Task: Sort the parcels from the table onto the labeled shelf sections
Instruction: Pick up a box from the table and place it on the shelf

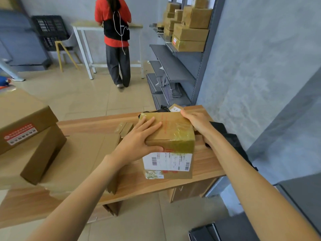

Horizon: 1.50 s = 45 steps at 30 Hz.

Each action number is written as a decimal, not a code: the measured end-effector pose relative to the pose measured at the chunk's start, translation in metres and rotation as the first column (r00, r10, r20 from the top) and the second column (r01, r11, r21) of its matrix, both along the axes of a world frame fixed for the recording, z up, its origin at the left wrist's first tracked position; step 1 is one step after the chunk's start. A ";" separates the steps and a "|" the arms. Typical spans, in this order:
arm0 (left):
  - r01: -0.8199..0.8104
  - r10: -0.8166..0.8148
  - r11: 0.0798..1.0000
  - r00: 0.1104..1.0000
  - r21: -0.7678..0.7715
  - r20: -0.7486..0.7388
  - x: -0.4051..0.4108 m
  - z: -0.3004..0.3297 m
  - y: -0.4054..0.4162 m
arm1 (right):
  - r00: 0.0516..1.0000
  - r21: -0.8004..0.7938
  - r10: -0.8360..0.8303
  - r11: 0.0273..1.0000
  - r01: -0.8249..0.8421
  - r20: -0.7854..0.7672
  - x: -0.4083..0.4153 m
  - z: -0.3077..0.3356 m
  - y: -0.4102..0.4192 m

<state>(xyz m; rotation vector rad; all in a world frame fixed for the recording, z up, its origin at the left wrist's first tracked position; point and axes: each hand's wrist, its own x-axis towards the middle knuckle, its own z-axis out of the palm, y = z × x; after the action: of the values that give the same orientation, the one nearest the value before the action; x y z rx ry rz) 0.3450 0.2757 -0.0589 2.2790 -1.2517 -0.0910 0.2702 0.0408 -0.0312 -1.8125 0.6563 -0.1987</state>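
A brown taped cardboard parcel (173,131) with a white barcode label on its near face stands on the wooden table (205,164). My left hand (139,140) grips its left near corner, fingers spread on top and thumb on the front face. My right hand (194,120) holds the far right top edge. More brown parcels lie on the table's left: a long flat box (43,153), a large one with a red-and-white sticker (22,122) and a wide flat carton (81,153). The grey shelf unit (173,66) stands beyond the table, its upper shelves holding several stacked parcels (191,28).
A person in a red top (116,37) stands with their back to me at a white table (83,30). Black crates (50,30) and a yellow-legged stool (65,49) sit at the back left. Black cloth (231,140) lies on the wooden table's right end. Lower shelves hold small dark items.
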 end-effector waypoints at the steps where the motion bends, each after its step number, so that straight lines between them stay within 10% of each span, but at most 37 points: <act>1: -0.025 0.024 1.000 0.998 -0.013 -0.049 0.001 0.000 0.000 | 1.000 0.031 -0.011 0.999 0.011 0.013 -0.002 0.000 -0.001; 12: -0.541 0.343 0.804 0.760 -0.246 -0.553 0.017 -0.009 0.006 | 0.995 0.071 -0.095 0.993 0.094 0.005 -0.035 -0.028 -0.004; 20: -0.719 0.233 0.650 0.494 -0.244 -0.838 0.013 -0.015 -0.013 | 0.986 0.276 -0.101 0.959 0.060 0.136 -0.038 -0.047 0.021; 33: -0.387 0.044 0.885 0.626 -0.261 -0.779 0.015 0.005 -0.009 | 0.985 0.321 -0.098 0.946 0.048 0.141 -0.037 -0.017 -0.021; 45: -0.540 -0.113 0.747 0.472 -0.388 -0.874 0.029 0.006 -0.041 | 0.946 0.255 -0.158 0.963 0.085 0.283 -0.048 0.004 -0.016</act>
<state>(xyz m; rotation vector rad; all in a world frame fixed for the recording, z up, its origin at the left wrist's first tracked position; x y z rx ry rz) 0.3744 0.2348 -0.0525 1.3829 -0.2923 -0.5665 0.2226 0.0253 -0.0272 -1.4703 0.5491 -0.4520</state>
